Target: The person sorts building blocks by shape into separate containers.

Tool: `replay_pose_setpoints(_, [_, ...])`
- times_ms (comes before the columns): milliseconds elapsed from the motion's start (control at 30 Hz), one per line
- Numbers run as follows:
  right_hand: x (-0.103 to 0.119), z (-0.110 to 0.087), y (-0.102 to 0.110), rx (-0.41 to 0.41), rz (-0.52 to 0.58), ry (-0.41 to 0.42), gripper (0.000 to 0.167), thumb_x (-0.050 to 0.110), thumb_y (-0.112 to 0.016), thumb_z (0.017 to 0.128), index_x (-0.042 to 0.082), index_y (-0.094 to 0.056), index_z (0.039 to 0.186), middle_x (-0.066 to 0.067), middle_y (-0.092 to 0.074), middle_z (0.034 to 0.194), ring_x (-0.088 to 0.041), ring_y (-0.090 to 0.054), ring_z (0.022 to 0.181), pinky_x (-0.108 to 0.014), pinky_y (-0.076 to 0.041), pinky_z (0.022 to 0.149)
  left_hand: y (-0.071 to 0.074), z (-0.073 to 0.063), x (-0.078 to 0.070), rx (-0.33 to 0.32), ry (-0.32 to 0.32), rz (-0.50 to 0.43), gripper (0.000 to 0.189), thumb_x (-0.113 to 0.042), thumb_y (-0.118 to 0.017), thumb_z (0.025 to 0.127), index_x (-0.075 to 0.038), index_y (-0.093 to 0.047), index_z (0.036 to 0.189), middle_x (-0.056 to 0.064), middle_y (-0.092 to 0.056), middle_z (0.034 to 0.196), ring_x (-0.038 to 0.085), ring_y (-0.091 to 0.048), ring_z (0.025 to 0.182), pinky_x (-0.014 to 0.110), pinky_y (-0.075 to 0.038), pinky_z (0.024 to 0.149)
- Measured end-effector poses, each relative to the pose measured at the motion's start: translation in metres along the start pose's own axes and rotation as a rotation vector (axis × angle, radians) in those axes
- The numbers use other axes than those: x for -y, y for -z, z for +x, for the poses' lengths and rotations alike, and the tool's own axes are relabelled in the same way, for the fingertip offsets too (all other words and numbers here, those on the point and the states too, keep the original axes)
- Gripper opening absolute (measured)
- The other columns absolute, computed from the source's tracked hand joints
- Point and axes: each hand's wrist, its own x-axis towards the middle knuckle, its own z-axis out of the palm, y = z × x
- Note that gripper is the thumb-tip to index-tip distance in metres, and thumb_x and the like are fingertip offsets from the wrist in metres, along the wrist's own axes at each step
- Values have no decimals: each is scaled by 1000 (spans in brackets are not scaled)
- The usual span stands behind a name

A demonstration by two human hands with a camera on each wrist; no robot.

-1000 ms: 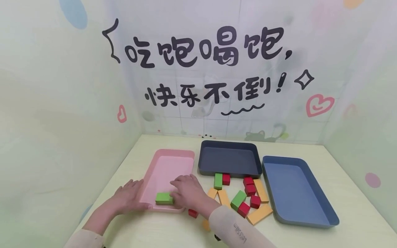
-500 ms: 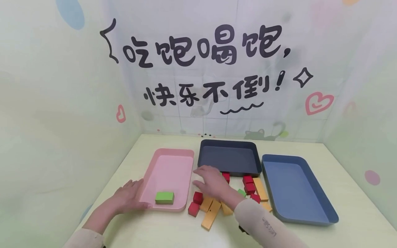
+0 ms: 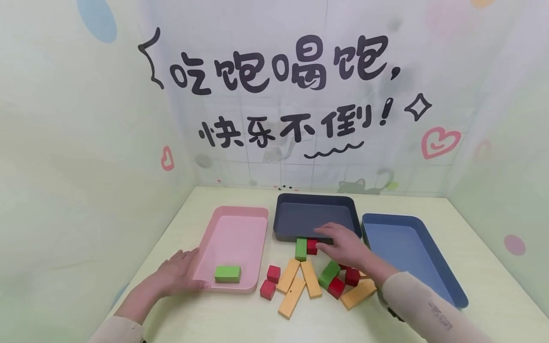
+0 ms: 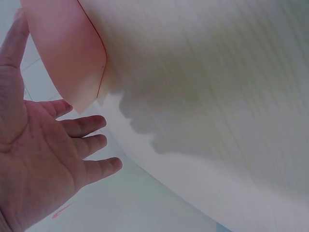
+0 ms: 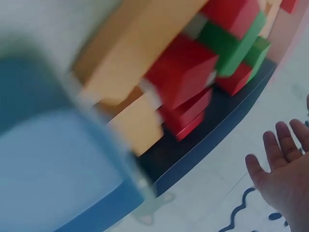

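Note:
My left hand [image 3: 177, 274] rests at the near left corner of a pink tray [image 3: 240, 233], its fingers spread. In the left wrist view, thumb and forefinger lie along the tray's wall [image 4: 72, 53]. One green block [image 3: 228, 274] sits inside at the near end. Palm down, my right hand [image 3: 345, 245] hovers between the front of a dark navy tray [image 3: 302, 216] and the loose blocks, fingers extended and nothing held. Below and around it are a green block [image 3: 329, 274], red cubes [image 3: 336, 287] and yellow bars [image 3: 358, 294]; some are partly hidden by the hand.
A blue tray [image 3: 403, 243] stands at the right, partly under the right forearm. A green block [image 3: 301, 249] and a red cube [image 3: 311, 247] lie against the navy tray's front. Several yellow bars [image 3: 292, 297] and two red cubes [image 3: 268, 289] lie right of the pink tray.
My right hand has let go of the green block in the pink tray and moved right, past the navy tray's front, over the right-hand blocks. The left hand has stayed at the tray corner.

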Motion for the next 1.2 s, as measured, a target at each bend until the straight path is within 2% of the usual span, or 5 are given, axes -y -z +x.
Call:
replay_pose_setpoints(233, [-23,-21,16,68,-69,15,37,17,-70,91,3,-67,126,-11,-63,122,-30,-60,111,-48,-53,90,-1,0,2,-5,-1,8,107,-60,-75,77,9,-33,147,39,-41,140,62,-28,132,77,-26,100])
replay_pose_setpoints(467, [-22,-29,17,220,-46,8,40,18,-74,88,7,-67,126,-9,-61,125,-30,-58,113,-49,-54,89,-3,-1,3,-8,6,-5,107,-59,-76,78,10,-33,147,39,-41,140,62,-28,132,77,-26,99])
replay_pose_setpoints(567, [-23,-29,13,262,-46,39,41,18,-75,87,8,-67,126,-9,-61,126,-31,-57,114,-50,-53,91,-3,-1,3,-12,5,-4,106,-58,-75,78,10,-33,147,38,-41,140,62,-29,132,78,-27,98])
replay_pose_setpoints(933, [-26,-25,2,300,-149,195,38,16,-74,86,8,-70,123,-7,-64,121,-28,-58,112,-48,-50,94,-2,-2,2,-9,12,-14,105,-58,-76,78,8,-33,148,37,-42,140,62,-29,131,78,-27,98])
replay_pose_setpoints(1200, [-27,-23,-3,300,-208,234,34,12,-75,86,8,-71,119,-5,-65,116,-26,-60,109,-52,-44,100,-2,-4,3,-7,23,-31,105,-59,-76,77,5,-34,149,37,-43,140,62,-29,132,77,-27,99])
